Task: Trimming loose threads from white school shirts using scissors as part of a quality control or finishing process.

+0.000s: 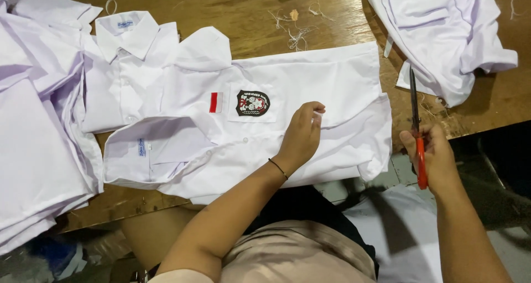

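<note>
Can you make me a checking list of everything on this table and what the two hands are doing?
Surface: brown wooden table, scuffed, mostly covered by cloth.
Job's things: white shirt lying flat, with a red-and-white patch and a dark shield badge on its pocket; scissors with a red handle, blades shut, pointing away.
Clutter: loose thread scraps; stack of white shirts at left; crumpled white shirt at top right.
Grippers: left hand pinches the flat shirt's fabric; right hand holds the scissors.
Cables: nothing seen.
Surroundings: person's lap and floor below the table edge.
</note>
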